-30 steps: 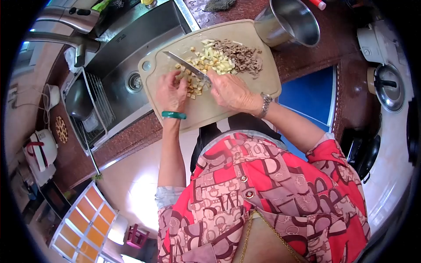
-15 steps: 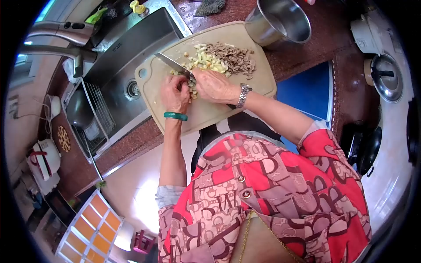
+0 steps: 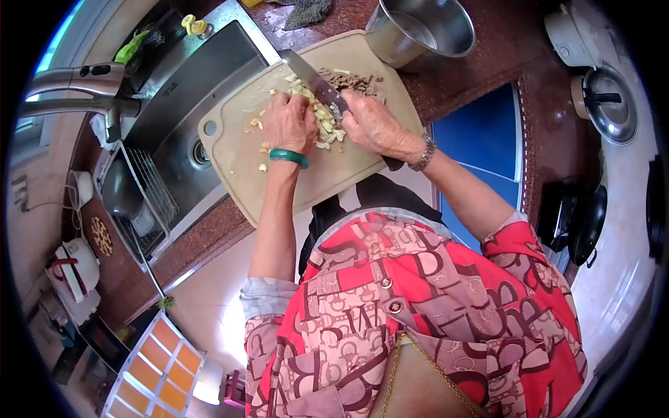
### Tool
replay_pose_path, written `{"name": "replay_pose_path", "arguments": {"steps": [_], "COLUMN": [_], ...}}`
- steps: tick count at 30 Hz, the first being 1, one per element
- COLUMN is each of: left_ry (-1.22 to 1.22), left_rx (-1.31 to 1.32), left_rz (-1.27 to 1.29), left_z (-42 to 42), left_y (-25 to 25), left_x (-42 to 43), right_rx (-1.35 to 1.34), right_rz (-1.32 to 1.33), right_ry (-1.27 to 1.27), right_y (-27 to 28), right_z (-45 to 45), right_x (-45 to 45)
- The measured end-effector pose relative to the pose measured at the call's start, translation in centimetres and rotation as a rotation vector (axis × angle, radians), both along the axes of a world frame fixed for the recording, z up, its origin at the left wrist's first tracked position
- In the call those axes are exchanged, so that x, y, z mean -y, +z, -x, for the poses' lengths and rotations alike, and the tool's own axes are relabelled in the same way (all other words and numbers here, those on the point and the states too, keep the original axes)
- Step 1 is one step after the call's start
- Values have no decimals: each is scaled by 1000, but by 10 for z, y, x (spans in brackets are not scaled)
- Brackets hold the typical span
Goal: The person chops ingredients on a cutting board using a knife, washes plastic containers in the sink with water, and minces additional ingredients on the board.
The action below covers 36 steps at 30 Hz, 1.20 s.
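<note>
Right hand (image 3: 380, 128) gripped broad-bladed steel knife (image 3: 312, 79); long axis diagonal, tip up-left. Left hand (image 3: 291, 124) curled over pale diced pieces (image 3: 325, 125); couldn't tell if gripping any.

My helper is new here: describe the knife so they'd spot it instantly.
Find the beige cutting board overlapping the sink. There, the right hand holds the knife, blade between pale pieces and brown pieces. Its long, straight metal blade sets it apart from those small bits.
</note>
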<state>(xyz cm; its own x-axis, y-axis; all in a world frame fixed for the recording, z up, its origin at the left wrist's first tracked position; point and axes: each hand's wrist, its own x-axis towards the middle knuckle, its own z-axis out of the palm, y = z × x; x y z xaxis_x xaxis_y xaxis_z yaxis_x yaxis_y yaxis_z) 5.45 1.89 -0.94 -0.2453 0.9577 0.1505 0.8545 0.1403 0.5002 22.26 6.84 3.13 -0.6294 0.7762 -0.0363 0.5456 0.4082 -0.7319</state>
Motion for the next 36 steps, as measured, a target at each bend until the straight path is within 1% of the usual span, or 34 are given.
{"name": "replay_pose_path", "arguments": {"steps": [5, 7, 12, 14, 15, 18, 22, 24, 26, 27, 29, 30, 31, 32, 34, 35, 36], "left_ry": [32, 62, 64, 21, -26, -31, 1, 144, 318, 319, 490, 498, 541, 582, 601, 584, 565], "left_rx": [-6, 156, 121, 86, 16, 25, 69, 364, 302, 299, 302, 301, 316, 332, 365, 378, 391], "left_rz": [-12, -50, -127, -126, -101, -28, -55, -208, -103, -101, -39, -40, -38, -36, -20, -5, 11], "left_z": [5, 12, 9, -1, 0, 0, 5, 22, 36, 45, 58, 59, 60, 61, 60, 58, 55], "left_y": [-6, -8, -1, 7, 4, 1, 3, -5, 15, 12, -2, -3, -5, -6, -10, -12, -14], "left_x": [2, 9, 16, 10, 5, -1, 4, 19, 44, 56, 81, 90, 98, 105, 115, 118, 121], "right_rx": [31, 34, 68, 57, 44, 60, 59, 51, 52, 57, 52, 50, -7, -6, 119, 27, 27], "right_rz": [54, 89, 78, 60, 42, 58, 55, 48, 103, 156, 209, 259, 221, 221, 311, 306, 306], "right_ry": [24, 37, 46, 42, 34, 39, 23, 58, 110, 160, 217, 271, 288, 295, 412, 457, 463], "right_y": [3, 2, 2, 5, 7, 11, 11, 11, 16, 18, 15, 15, 15, 11, -1, -6, -5], "right_z": [-5, -6, -5, -2, -2, -1, 0, 1, 6, 8, 15, 20, 25, 32, 44, 46, 47], "right_x": [5, 5, 4, 4, 4, 3, 5, 9, 14, 18, 28, 34, 40, 45, 53, 54, 53]}}
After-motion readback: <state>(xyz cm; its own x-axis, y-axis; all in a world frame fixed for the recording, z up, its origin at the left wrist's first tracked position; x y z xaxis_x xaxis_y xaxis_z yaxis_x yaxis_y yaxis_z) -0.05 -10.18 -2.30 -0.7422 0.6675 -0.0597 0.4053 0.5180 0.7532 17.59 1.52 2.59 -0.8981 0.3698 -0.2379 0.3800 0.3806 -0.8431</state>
